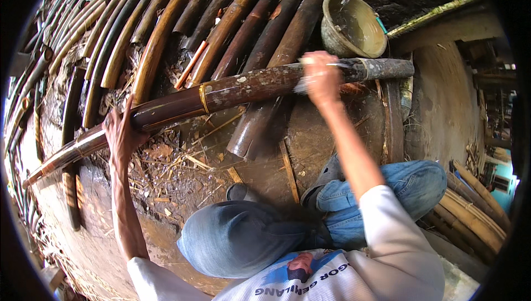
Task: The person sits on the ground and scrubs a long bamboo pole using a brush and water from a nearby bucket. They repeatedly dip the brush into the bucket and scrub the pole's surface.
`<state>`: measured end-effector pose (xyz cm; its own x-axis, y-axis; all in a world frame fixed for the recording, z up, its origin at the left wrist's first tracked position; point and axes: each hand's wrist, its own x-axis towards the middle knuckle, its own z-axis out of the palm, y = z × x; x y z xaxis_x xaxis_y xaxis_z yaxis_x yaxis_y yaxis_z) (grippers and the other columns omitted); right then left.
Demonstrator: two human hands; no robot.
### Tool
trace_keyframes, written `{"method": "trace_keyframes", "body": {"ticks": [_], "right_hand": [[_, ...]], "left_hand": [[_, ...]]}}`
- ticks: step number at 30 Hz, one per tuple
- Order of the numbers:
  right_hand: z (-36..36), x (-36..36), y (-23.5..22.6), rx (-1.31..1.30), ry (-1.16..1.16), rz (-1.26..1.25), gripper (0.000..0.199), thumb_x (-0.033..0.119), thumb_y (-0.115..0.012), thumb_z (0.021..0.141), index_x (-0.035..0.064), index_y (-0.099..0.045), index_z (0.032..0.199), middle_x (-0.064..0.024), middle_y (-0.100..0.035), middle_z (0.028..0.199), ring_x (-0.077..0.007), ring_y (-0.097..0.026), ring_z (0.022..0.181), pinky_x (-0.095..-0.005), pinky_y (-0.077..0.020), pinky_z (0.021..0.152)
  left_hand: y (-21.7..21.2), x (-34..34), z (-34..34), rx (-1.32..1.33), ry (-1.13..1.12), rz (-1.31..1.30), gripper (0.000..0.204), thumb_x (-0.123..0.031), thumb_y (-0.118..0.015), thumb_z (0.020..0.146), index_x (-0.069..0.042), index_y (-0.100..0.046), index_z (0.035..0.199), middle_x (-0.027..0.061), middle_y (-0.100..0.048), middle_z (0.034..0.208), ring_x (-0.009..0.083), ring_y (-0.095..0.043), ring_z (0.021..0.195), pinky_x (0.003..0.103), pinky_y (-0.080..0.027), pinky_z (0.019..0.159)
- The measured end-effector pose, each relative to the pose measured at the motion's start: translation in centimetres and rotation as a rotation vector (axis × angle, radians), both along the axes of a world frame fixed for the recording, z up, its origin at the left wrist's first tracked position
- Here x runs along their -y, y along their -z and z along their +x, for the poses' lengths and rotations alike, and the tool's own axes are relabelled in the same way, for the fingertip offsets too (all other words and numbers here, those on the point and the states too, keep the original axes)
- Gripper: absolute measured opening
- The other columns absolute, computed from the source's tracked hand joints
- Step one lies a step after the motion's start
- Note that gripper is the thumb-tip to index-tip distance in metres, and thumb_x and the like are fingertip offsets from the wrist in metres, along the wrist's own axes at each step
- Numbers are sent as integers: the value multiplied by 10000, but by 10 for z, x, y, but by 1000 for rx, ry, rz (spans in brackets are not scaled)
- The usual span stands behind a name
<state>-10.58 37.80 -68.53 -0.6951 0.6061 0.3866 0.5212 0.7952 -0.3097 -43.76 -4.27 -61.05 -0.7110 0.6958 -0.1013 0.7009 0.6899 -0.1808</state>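
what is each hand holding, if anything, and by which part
The left hand holds the dark bamboo pole on its left part, short of the end. The blurred right hand is over it near the right end; what it grips is unclear.

Crosswise before the knees, a bamboo pole; behind it, rows of poles at left and centre, a basin at right

The damp brown ground carries loose bamboo strips, scattered splinters and a brown leaf.
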Motion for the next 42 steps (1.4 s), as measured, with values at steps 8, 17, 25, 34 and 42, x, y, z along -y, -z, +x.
{"method": "trace_keyframes", "body": {"ticks": [8,17,25,34,42], "right_hand": [[-133,179,-11,-212,-396,-459,353,221,-664,983,16,-723,1264,-188,-740,1289,-368,-637,1327,-515,-451,1185],[-28,58,14,-114,-4,33,217,235,-570,1036,77,-717,1060,-170,-718,1080,-365,-690,984,-509,-530,848],[-126,169,1,-203,-398,-57,300,248,-627,1027,91,-746,1252,-128,-732,1309,-333,-663,1265,-503,-478,1135],[-60,78,-9,-155,-49,-62,259,242,-551,1052,56,-730,1064,-170,-713,1115,-368,-666,1073,-503,-499,1008],[-101,140,-6,-189,-266,-76,265,272,-628,999,132,-784,1160,-181,-641,1460,-429,-520,1443,-590,-327,1255]], "left_hand": [[19,-21,-16,267,229,159,888,-224,-975,553,-118,-600,1350,133,-680,1189,394,-677,1108,492,-520,976],[37,-23,22,190,149,141,985,-238,-1004,560,-156,-553,1432,95,-618,1249,353,-652,1147,501,-453,1040],[53,1,27,-119,99,366,785,-82,-882,678,-133,-606,1410,104,-620,1352,358,-541,1355,508,-409,1174],[81,7,40,-282,89,535,714,-28,-797,737,-138,-619,1420,102,-599,1413,330,-518,1399,532,-364,1232],[28,-3,34,42,-17,209,1112,-237,-992,581,-211,-485,1570,105,-556,1438,319,-571,1357,560,-336,1234]]}}
